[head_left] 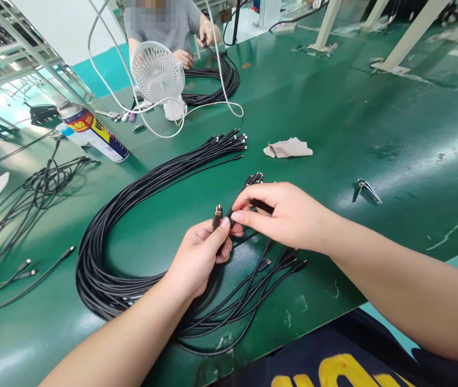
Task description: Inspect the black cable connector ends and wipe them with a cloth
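Observation:
My left hand (204, 248) is closed around a black cable, whose connector (217, 216) sticks up past the thumb. Right beside it, my right hand (283, 215) pinches a black cable end, fingertips almost touching my left thumb; a dark piece (262, 205) shows under its palm. Below and behind both hands runs a thick curved bundle of black cables (92, 252), its far connector ends (233, 141) lying together on the table. More loose cable ends (269, 263) fan out under my right hand. Which cable each finger presses is partly hidden.
On the green table (334, 123) stand a white fan (158, 72) and a tilted spray can (95, 131). A beige cloth (288, 148) and a nail clipper (366, 191) lie at right. Tangled cables (43, 183) are at left. Across the table a co-worker (180, 32) handles a cable coil (229, 80).

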Available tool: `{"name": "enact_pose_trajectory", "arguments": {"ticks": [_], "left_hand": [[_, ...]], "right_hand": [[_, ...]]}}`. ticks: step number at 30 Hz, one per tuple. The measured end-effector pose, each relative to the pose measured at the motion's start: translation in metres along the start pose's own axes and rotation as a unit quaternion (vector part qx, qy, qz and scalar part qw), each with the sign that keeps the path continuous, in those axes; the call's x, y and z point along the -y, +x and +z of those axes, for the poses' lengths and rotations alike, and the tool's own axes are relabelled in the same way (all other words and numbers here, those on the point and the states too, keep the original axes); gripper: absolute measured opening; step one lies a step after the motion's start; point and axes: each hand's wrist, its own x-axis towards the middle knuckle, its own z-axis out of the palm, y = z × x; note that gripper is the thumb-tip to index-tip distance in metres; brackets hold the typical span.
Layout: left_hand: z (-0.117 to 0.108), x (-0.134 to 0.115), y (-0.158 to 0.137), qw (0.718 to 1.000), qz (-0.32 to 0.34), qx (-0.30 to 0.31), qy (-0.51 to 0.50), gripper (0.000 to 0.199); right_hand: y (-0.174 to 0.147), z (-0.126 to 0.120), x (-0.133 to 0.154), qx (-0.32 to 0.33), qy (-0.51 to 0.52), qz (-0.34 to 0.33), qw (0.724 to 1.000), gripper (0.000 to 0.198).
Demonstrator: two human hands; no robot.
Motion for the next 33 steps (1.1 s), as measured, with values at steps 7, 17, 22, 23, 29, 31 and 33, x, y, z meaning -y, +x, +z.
{"name": "enact_pose_trajectory", "arguments": {"ticks": [7,17,22,23,29,31,33], "left_hand": [[-0.003,-0.005,0.0,0.999,0.002,0.021,-0.03,0.023],[-0.018,-0.012,0.005,0.978,-0.059,0.137,-0.148,0.024],[-0.014,-0.012,0.004,0.983,-0.069,0.143,-0.092,0.031],[-0.013,-0.011,0.003,0.985,-0.064,0.142,-0.077,0.032],[-0.013,-0.007,0.003,0.983,-0.032,0.183,0.009,0.028],[-0.013,-0.007,0.004,0.983,-0.042,0.18,0.0,0.027],[-0.013,-0.009,0.004,0.985,-0.055,0.162,-0.026,0.025]], "right_hand": [[0.001,0.004,0.004,-0.022,-0.026,-0.047,0.998,0.016],[0.005,0.001,-0.003,-0.004,-0.056,-0.013,0.998,0.023],[0.003,0.003,0.001,-0.049,-0.106,-0.029,0.993,0.031],[0.002,0.003,0.002,-0.064,-0.104,-0.022,0.992,0.03],[-0.001,0.005,0.005,0.01,0.0,-0.017,1.0,0.013],[-0.001,0.006,0.004,0.016,0.004,-0.038,0.999,0.007],[0.0,0.006,0.003,0.009,-0.006,-0.053,0.999,0.009]]}}
